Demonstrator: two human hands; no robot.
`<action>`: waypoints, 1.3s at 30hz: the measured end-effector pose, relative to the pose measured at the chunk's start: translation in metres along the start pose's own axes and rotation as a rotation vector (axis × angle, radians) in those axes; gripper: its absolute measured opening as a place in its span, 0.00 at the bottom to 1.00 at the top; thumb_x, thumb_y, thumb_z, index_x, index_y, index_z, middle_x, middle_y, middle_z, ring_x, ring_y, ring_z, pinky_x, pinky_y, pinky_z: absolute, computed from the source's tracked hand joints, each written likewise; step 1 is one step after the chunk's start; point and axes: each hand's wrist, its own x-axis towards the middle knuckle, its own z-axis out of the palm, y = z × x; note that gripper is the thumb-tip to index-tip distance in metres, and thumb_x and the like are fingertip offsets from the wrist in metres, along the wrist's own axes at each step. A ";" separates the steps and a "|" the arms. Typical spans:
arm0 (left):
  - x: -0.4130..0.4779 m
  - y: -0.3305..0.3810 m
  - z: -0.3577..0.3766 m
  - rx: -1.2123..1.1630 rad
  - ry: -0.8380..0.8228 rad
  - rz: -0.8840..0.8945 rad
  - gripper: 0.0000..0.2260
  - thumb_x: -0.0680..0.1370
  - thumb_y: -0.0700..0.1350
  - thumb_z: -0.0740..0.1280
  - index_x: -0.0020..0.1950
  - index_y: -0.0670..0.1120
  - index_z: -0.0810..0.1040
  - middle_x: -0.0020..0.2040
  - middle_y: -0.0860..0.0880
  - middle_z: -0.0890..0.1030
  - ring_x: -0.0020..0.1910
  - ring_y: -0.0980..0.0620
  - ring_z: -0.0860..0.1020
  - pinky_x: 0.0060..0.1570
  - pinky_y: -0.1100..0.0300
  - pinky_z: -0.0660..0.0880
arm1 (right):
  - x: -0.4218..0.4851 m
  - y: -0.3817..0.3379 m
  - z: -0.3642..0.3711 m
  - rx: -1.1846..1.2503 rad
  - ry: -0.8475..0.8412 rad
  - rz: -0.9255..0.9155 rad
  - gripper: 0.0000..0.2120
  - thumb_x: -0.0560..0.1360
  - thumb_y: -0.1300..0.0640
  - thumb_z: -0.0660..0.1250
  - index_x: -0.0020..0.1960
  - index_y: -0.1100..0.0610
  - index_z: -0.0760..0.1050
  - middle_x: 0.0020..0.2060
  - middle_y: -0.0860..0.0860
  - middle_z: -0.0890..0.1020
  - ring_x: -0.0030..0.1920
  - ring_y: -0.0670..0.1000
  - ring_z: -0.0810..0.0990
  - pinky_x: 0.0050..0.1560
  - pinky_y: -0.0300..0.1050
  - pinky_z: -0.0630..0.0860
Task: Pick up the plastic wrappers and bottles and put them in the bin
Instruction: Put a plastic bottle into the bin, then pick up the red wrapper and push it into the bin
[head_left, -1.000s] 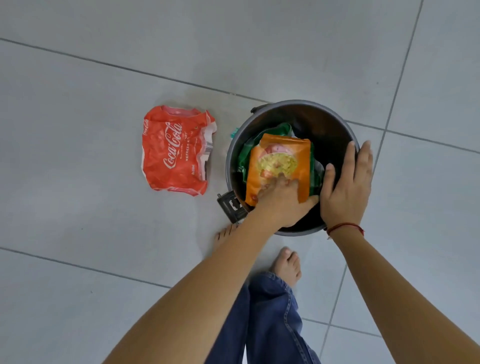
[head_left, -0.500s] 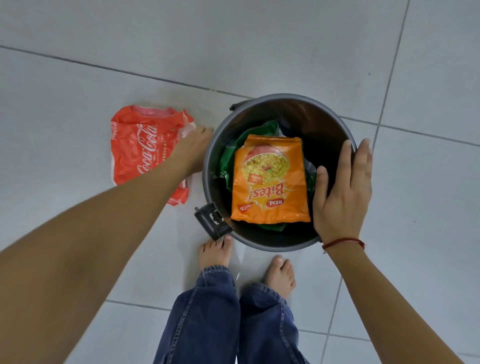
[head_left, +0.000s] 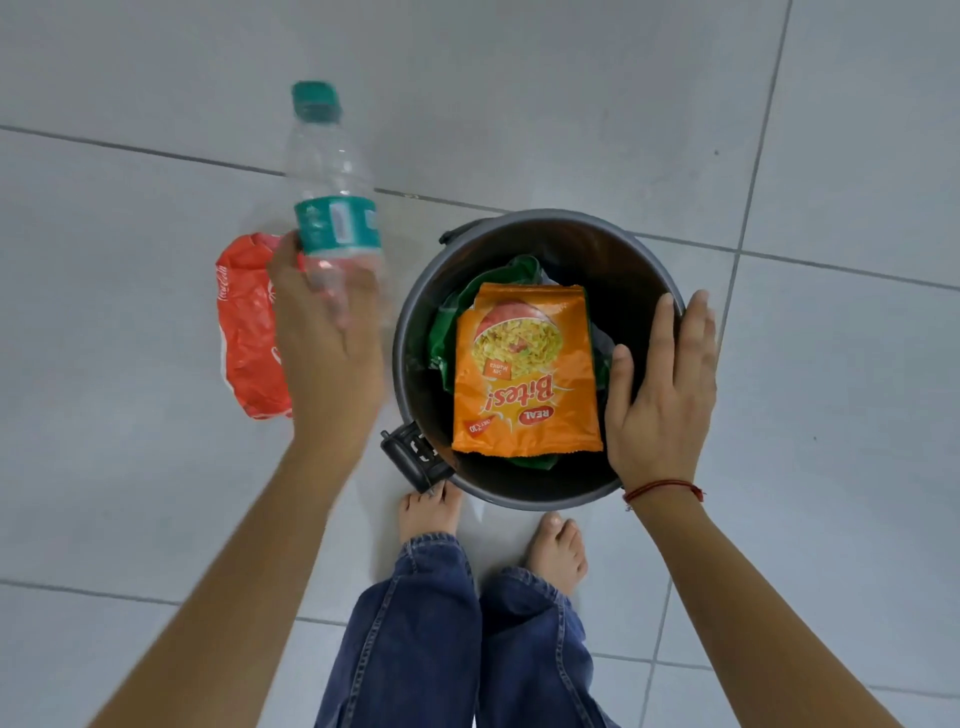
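My left hand (head_left: 327, 343) grips the base of a clear plastic bottle (head_left: 332, 197) with a teal cap and teal label, held above the floor just left of the bin, cap pointing away from me. The round grey bin (head_left: 415, 306) stands open in front of my feet. An orange snack packet (head_left: 524, 374) lies on top inside it, over a green wrapper (head_left: 452, 322). My right hand (head_left: 662, 384) rests flat on the bin's right rim, fingers apart. A crumpled red Coca-Cola wrapper (head_left: 244, 332) lies on the floor, partly hidden behind my left hand.
Grey floor tiles (head_left: 831, 415) with dark grout lines surround the bin. A black pedal (head_left: 415, 457) juts from the bin's near left side, touching my left foot (head_left: 428, 512). My right foot (head_left: 556, 551) and jeans legs are just below the bin.
My left hand left the orange packet in the bin, reached left over the red wrapper, and now holds a clear bottle. My right hand stayed on the rim.
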 end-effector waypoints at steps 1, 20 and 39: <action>-0.001 -0.007 0.001 0.082 0.082 0.047 0.06 0.69 0.36 0.69 0.45 0.40 0.79 0.40 0.37 0.83 0.38 0.37 0.81 0.43 0.46 0.77 | 0.000 -0.001 0.000 0.004 -0.001 0.002 0.24 0.81 0.52 0.53 0.74 0.59 0.56 0.74 0.61 0.58 0.74 0.60 0.56 0.70 0.49 0.54; -0.071 0.201 -0.150 0.540 0.173 0.275 0.35 0.80 0.57 0.53 0.76 0.45 0.35 0.77 0.42 0.36 0.74 0.42 0.34 0.69 0.40 0.33 | -0.001 0.000 0.002 0.032 0.012 0.004 0.24 0.81 0.53 0.53 0.74 0.59 0.56 0.75 0.61 0.57 0.74 0.61 0.56 0.72 0.51 0.55; 0.026 0.037 -0.183 0.136 0.446 -0.038 0.40 0.76 0.61 0.61 0.77 0.43 0.45 0.77 0.38 0.46 0.75 0.36 0.46 0.71 0.38 0.52 | -0.003 0.005 0.003 0.043 0.025 -0.021 0.25 0.81 0.51 0.52 0.75 0.60 0.55 0.75 0.62 0.55 0.75 0.61 0.54 0.72 0.49 0.53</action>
